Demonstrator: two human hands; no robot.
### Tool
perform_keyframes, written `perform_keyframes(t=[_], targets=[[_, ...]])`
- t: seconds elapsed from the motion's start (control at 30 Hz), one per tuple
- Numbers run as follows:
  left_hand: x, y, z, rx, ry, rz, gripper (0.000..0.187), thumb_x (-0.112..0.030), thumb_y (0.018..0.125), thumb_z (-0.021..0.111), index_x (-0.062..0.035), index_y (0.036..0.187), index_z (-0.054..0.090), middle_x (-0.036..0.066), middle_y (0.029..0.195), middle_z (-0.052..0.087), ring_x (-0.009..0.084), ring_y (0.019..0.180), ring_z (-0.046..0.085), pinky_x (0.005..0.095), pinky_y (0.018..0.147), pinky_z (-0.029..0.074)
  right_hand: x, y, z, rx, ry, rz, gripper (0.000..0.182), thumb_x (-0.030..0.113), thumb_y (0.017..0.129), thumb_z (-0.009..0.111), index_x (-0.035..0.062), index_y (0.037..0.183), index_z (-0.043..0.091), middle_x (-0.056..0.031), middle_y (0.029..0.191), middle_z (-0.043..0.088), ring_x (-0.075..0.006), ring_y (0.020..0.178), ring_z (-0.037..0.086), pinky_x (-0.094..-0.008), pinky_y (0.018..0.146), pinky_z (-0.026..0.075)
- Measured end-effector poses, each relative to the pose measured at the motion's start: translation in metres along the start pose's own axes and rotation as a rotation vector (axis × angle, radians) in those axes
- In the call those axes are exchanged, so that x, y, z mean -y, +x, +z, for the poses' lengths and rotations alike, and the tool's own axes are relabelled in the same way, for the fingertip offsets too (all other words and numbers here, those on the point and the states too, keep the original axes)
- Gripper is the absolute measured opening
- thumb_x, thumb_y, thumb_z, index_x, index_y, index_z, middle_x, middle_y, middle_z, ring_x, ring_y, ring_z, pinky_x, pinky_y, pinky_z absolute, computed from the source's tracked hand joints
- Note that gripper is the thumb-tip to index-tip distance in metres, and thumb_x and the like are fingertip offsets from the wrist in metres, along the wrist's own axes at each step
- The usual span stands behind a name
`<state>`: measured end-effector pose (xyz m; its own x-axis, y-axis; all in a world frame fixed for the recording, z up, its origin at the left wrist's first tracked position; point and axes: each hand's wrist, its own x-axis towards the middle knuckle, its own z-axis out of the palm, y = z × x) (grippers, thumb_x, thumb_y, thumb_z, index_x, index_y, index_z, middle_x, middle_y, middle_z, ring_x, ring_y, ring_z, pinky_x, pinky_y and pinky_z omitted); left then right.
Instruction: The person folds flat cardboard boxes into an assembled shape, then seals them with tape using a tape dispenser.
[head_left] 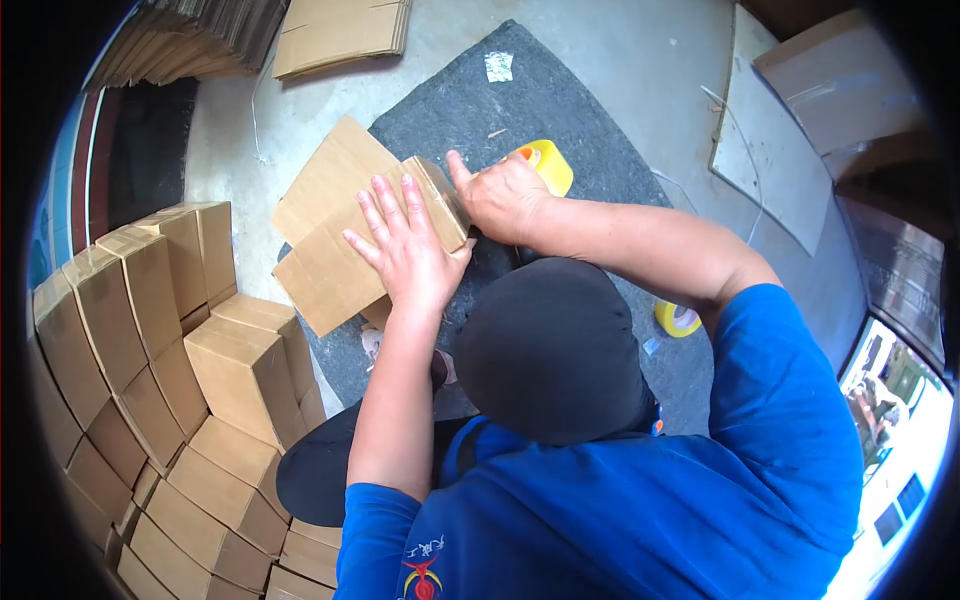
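Note:
My left hand point(415, 258) lies flat with spread fingers on a brown cardboard box point(340, 250), whose flaps stick out to the left. At the box's right end is my right hand point(505, 203), one finger stretched towards the box edge and the others curled. Those curled fingers appear to grip a roll of yellow packing tape point(556, 172), which shows just behind the knuckles; the inside of the grip is hidden. A dark cap covers part of the area below the hands.
Closed cardboard boxes point(235, 365) are stacked on the left. Flat cardboard point(340, 38) lies at the top, beyond the dark mat point(440, 100). A second tape roll point(678, 318) sits on the mat at right. Pale board point(770, 160) lies further right.

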<state>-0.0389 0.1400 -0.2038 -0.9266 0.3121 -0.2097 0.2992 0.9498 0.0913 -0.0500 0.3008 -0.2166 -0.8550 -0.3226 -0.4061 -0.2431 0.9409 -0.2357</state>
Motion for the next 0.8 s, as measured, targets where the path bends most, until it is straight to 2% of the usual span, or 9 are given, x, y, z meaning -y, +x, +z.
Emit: perform_keyframes(t=[0.17,0.27,0.3,0.37,0.47,0.53,0.57,0.77,0.8], targets=[[-0.001,0.004,-0.001,0.034,0.019,-0.028,0.114,-0.048,0.069,0.084,-0.0097,0.157,0.022,0.021,0.164,0.009,0.0396,0.153,0.003,0.0695,0.115,0.002,0.003,0.02,0.034,0.016,-0.167,-0.192,0.062,0.019,0.095,0.044,-0.0084,0.149,0.029,-0.0115,0.083,0.073,-0.0259,0.074,0.072,-0.0452,0.074,0.05],[-0.006,0.003,-0.003,0.046,0.04,-0.036,0.114,-0.048,0.069,0.084,-0.0098,0.157,0.022,0.021,0.164,0.01,0.0392,0.153,0.004,0.0697,0.115,0.002,-0.001,0.022,0.07,0.217,-0.29,-0.283,0.061,0.019,0.095,0.05,-0.0136,0.144,0.036,-0.0097,0.101,0.074,-0.0253,0.091,0.073,-0.044,0.076,0.049],[-0.006,0.002,-0.003,0.034,0.018,-0.026,0.12,-0.043,0.066,0.088,-0.008,0.157,0.019,0.02,0.165,0.009,0.0376,0.153,0.005,0.0692,0.115,0.005,0.002,0.021,0.071,0.278,-0.265,-0.256,0.051,0.017,0.094,0.051,-0.006,0.139,0.049,-0.0145,0.108,0.073,-0.027,0.101,0.071,-0.0574,0.084,0.05],[0.0,-0.001,0.002,0.01,-0.004,0.024,0.118,-0.043,0.067,0.088,-0.0079,0.157,0.02,0.018,0.165,0.009,0.0343,0.153,0.006,0.0674,0.117,0.005,-0.001,0.025,0.066,0.344,-0.282,-0.191,0.04,0.017,0.092,0.054,-0.0026,0.127,0.06,-0.0132,0.111,0.072,-0.0256,0.104,0.07,-0.0579,0.081,0.051],[0.017,-0.012,0.018,-0.25,-0.224,0.215,0.1,-0.044,0.065,0.088,-0.0071,0.145,0.043,0.017,0.157,0.035,0.0333,0.149,0.026,0.0609,0.119,0.012,-0.017,0.021,0.051,0.177,-0.138,0.001,0.028,0.02,0.095,0.053,0.0016,0.11,0.066,-0.0127,0.104,0.074,-0.025,0.093,0.073,-0.0416,0.07,0.055],[0.026,-0.019,0.014,-0.323,-0.41,0.31,0.074,-0.045,0.068,0.086,-0.0071,0.126,0.06,0.016,0.147,0.047,0.0335,0.141,0.039,0.0591,0.119,0.017,-0.028,0.017,0.047,-0.011,-0.043,0.12,0.028,0.029,0.099,0.048,0.0052,0.097,0.063,-0.015,0.085,0.074,-0.0313,0.079,0.074,-0.0468,0.066,0.055],[0.032,-0.024,0.012,-0.373,-0.56,0.314,0.07,-0.043,0.072,0.083,-0.0071,0.127,0.06,0.017,0.147,0.047,0.0336,0.141,0.04,0.059,0.119,0.018,-0.023,0.007,0.014,0.068,-0.023,0.123,0.025,0.023,0.097,0.049,0.0051,0.106,0.064,-0.0151,0.093,0.074,-0.03,0.087,0.074,-0.0421,0.074,0.056],[0.12,-0.06,-0.008,-0.636,-0.445,-0.432,0.064,-0.029,0.086,0.07,-0.0036,0.14,0.047,0.022,0.156,0.03,0.0389,0.146,0.027,0.0582,0.118,0.012,-0.02,-0.013,-0.04,0.304,-0.071,-0.077,0.047,0.049,0.084,0.069,0.01,0.11,0.069,-0.0147,0.1,0.073,-0.0324,0.098,0.07,-0.0434,0.085,0.055],[0.145,-0.062,0.008,-0.62,-0.392,-0.535,0.062,-0.031,0.091,0.066,-0.0001,0.141,0.046,0.022,0.149,0.043,0.0352,0.139,0.04,0.0492,0.117,0.025,-0.016,-0.012,-0.044,0.327,-0.032,-0.098,0.052,0.05,0.082,0.072,0.01,0.113,0.069,-0.015,0.103,0.073,-0.0328,0.101,0.068,-0.0434,0.088,0.054]])
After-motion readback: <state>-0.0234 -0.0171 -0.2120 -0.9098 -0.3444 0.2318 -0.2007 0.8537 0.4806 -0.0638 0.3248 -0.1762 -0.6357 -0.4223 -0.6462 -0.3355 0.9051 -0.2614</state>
